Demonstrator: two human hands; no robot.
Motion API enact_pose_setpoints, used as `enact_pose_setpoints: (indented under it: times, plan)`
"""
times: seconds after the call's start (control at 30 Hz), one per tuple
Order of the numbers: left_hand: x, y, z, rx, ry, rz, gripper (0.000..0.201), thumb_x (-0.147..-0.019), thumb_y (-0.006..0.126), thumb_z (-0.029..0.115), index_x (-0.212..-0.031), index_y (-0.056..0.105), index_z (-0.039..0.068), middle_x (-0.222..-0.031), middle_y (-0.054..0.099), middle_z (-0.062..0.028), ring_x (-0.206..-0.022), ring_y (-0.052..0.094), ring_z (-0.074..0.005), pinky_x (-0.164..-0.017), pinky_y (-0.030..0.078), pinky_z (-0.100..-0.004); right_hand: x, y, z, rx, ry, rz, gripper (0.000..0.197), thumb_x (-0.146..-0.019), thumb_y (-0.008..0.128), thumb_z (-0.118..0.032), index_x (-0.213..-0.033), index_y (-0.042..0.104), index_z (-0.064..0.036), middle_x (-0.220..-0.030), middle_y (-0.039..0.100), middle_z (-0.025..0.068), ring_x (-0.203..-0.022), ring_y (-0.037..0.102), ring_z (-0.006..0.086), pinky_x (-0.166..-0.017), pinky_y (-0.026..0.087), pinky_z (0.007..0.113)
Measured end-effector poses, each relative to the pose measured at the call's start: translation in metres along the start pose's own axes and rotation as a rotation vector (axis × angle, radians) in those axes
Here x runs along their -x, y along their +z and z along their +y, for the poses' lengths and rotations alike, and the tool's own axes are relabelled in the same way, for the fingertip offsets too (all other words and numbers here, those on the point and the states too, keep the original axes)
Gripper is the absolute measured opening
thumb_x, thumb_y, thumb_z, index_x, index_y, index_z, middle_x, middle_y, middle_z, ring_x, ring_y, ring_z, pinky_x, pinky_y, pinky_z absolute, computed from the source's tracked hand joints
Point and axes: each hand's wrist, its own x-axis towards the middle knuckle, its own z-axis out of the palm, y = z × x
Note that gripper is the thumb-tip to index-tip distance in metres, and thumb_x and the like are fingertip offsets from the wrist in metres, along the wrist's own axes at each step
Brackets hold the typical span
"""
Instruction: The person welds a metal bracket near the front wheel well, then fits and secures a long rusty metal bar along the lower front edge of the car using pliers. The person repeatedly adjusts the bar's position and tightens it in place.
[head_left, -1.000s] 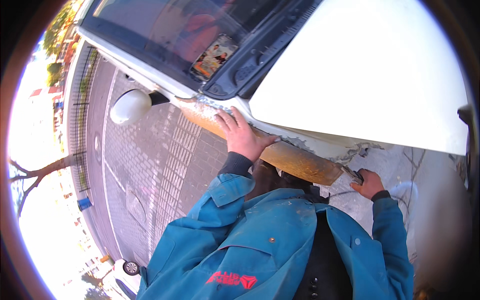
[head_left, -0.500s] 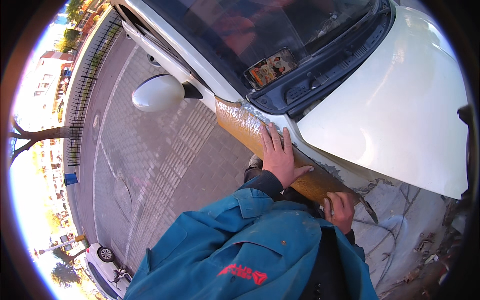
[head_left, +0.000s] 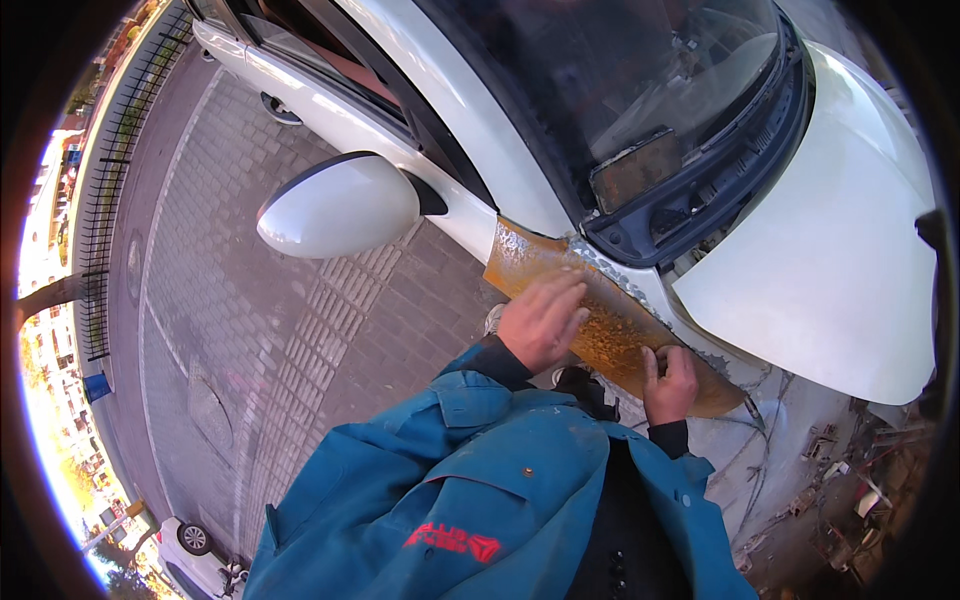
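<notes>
A curved brown-gold panel (head_left: 615, 335) with a rough, patchy surface lies along the front fender of a white car (head_left: 800, 290). Silvery, chipped patches run along its upper edge. My left hand (head_left: 543, 318) is over the panel's middle, fingers stretched and slightly bent, holding nothing. Whether its fingertips touch the surface I cannot tell. Nearer the panel's front end is my right hand (head_left: 671, 384), fingers curled and thumb near the forefinger, against the panel's surface. Anything pinched there is too small to make out.
A white side mirror (head_left: 345, 205) juts out at the left. Behind the windshield (head_left: 620, 80) is a dark rectangular item. Grey paving (head_left: 290, 290) lies beside the car. Debris (head_left: 840, 490) lies on the ground at the lower right; a black fence (head_left: 100, 220) runs along the far left.
My view has shifted toward the car's door side. My left hand has lifted from lying flat and slid toward the panel's outer side. My right hand has moved from the lower edge onto the panel's face.
</notes>
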Motion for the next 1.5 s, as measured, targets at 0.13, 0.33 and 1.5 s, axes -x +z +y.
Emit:
enact_pose_setpoints:
  times: [0.13,0.33,1.5]
  plan:
    - [-0.012,-0.051,-0.063,-0.142,-0.505,0.159,0.028,-0.091,0.080,0.027,-0.083,0.068,0.003,-0.088,0.068,-0.0139,-0.084,0.067,-0.0352,-0.072,0.053,-0.0460,0.003,0.003,-0.005,-0.032,0.077,0.025,0.027,-0.091,0.083,-0.017,-0.083,0.061,-0.0039,-0.078,0.058,0.0108,-0.067,0.056,0.0283,-0.062,0.046,0.041]
    - [-0.032,-0.063,-0.104,-0.001,-0.754,-0.046,0.056,-0.087,0.080,0.053,-0.073,0.070,0.000,-0.068,0.068,-0.0164,-0.063,0.067,-0.0361,-0.064,0.055,-0.0444,0.000,0.004,-0.009,-0.040,0.133,0.015,0.028,-0.089,0.085,-0.015,-0.082,0.060,-0.0036,-0.076,0.057,0.0093,-0.066,0.055,0.0244,-0.062,0.046,0.039]
    - [-0.040,-0.062,-0.120,-0.048,-0.793,-0.239,0.073,-0.085,0.070,0.073,-0.076,0.080,0.002,-0.070,0.074,-0.0157,-0.070,0.073,-0.0351,-0.071,0.059,-0.0450,0.006,0.009,-0.012,0.016,0.159,0.068,0.031,-0.088,0.085,-0.020,-0.080,0.060,-0.0041,-0.077,0.061,0.0114,-0.067,0.060,0.0284,-0.063,0.049,0.042]
